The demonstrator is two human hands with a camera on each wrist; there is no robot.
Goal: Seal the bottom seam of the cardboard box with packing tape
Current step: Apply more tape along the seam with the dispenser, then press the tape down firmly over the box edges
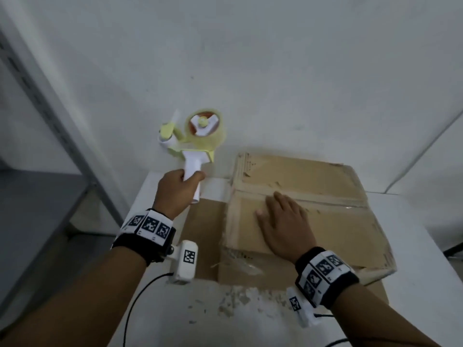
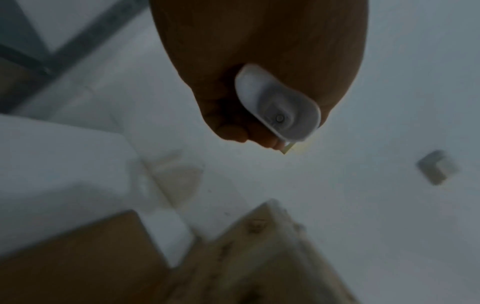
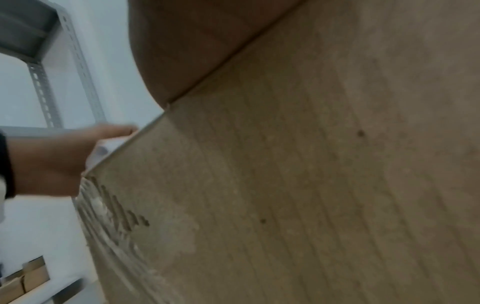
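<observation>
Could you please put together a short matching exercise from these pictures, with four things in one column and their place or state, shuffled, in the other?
Things:
1. left hand
2. right hand
3. tape dispenser
4. cardboard box

Places or states:
A. lies on the white table, flaps closed
B. rests flat on top of the box, fingers straight
C. held up in the air, to the left of the box
D. grips a white handle

Pairs: 1-D, 2-B, 3-C, 4-A
</observation>
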